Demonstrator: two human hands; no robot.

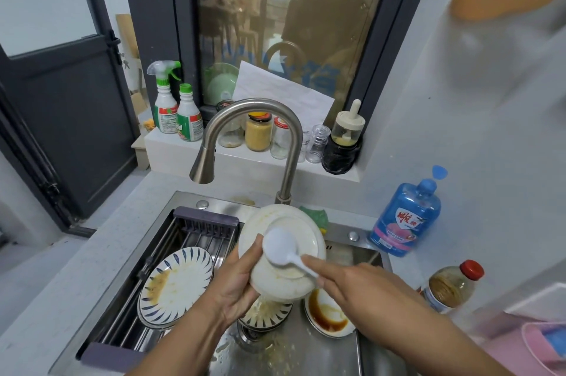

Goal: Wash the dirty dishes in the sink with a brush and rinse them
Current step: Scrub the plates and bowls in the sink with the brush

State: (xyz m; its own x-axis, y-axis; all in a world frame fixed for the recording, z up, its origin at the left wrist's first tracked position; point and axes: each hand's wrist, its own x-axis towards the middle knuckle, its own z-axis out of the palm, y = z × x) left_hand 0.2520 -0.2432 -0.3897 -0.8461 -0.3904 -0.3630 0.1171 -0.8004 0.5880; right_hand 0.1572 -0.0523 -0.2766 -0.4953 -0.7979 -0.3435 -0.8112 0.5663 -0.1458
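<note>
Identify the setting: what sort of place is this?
Most likely a home kitchen: steel sink with dirty plates, gooseneck faucet, blue detergent bottle on the counter, jars on the window ledge. Left hand holds a white dish, right hand a brush.

A white round ceramic dish (284, 286), smeared yellowish, is held tilted above the stainless steel sink (324, 354), with a white plastic round-headed brush (280, 248) against its face. In the sink, a blue-petal-patterned plate (174, 283) streaked with brownish residue leans at the left. Another patterned plate (266, 316) with scraps lies by the drain, and a white plate (327, 313) holds dark sauce at the right.
</note>
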